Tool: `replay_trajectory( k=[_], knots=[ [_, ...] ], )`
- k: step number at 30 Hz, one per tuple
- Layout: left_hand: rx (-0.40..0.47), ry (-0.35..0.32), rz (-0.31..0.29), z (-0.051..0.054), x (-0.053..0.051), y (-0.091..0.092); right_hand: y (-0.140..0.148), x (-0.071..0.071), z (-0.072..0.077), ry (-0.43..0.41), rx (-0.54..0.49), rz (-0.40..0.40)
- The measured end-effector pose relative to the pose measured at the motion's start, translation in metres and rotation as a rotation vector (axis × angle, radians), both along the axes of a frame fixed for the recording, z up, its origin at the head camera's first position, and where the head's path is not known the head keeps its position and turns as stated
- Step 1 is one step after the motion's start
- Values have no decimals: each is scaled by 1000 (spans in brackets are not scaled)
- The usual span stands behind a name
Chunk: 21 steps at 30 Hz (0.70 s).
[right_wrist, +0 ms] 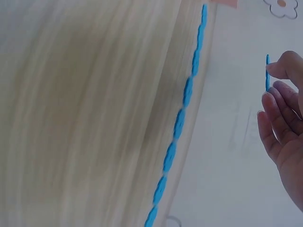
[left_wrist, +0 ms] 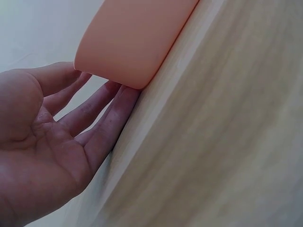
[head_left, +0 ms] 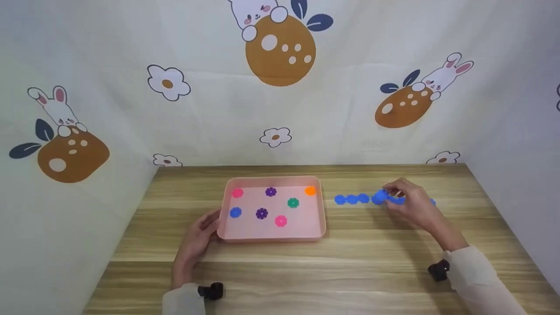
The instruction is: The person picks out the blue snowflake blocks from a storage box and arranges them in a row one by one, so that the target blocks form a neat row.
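Note:
My right hand (head_left: pixel 414 203) pinches a blue flower-shaped disc (right_wrist: pixel 267 73) between thumb and fingers, holding it on edge in the right wrist view. It hovers over a row of blue flower-shaped discs (head_left: pixel 351 199) lying on the table, part of which the hand hides in the head view. At the left side of a pink tray (head_left: pixel 271 239), my left hand (head_left: pixel 199 238) rests with fingers extended. In the left wrist view its fingers (left_wrist: pixel 102 144) touch the tray's corner, some reaching behind its wall.
Inside the tray lie several scattered flower discs: pink ones (head_left: pixel 281 221), purple ones (head_left: pixel 261 213), a green one (head_left: pixel 293 202), an orange one (head_left: pixel 310 190) and a blue one (head_left: pixel 235 212). A patterned curtain (head_left: pixel 210 118) bounds the wooden table (head_left: pixel 280 275) at the back.

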<state>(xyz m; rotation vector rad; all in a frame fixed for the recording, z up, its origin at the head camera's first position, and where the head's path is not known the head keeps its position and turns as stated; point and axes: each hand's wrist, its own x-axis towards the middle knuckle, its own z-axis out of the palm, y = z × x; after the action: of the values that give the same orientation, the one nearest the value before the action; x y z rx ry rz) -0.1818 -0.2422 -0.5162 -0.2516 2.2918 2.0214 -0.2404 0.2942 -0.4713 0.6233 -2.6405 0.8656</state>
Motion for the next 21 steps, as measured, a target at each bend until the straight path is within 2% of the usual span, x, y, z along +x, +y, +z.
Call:
replay_trajectory(
  k=[9,17,21],
  knots=[
    [-35,-31,1,2,-2,1,58,13,-8,22,-7,-136],
    [-39,-24,1,0,0,-1,102,10,-9,-105,-86,-266],
    [-18,-13,11,-2,-1,0,118,8,-12,-209,-67,-334]
  ],
)
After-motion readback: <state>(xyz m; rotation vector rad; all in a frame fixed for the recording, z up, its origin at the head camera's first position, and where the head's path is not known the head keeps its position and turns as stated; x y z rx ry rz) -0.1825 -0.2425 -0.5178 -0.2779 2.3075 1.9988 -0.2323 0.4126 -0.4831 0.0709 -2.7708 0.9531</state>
